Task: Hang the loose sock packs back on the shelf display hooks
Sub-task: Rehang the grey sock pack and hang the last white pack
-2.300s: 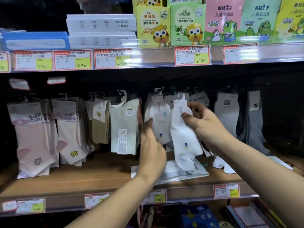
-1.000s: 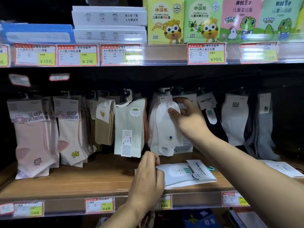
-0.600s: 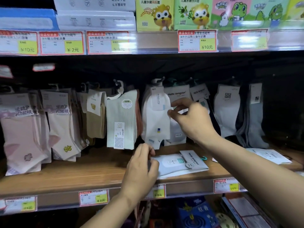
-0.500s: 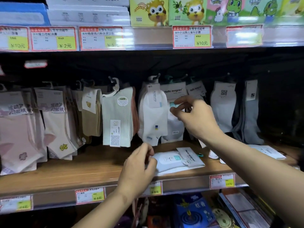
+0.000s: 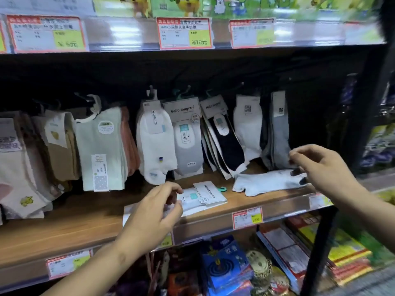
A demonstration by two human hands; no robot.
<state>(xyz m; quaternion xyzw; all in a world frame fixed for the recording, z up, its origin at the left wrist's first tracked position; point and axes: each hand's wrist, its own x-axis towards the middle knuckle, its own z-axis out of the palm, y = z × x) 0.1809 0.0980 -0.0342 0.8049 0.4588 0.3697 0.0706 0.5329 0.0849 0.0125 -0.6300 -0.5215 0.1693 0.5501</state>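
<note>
"Hello tongran" on hanging sock pack [image 5: 182,110]

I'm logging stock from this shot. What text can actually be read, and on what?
"Hello tongran": hanging grey sock pack's card
"Hello tongran": hanging dark sock pack's card
"Hello tongran": loose pack lying on the shelf
"¥10元": upper price tag
"Xiruizhuomo", roughly: white sock pack's label
Other price tags: blurred, unreadable.

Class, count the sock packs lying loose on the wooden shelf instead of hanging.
2: a Hello tongran pack under the left hand; a white sock pack by the right hand. More may be hidden.
</note>
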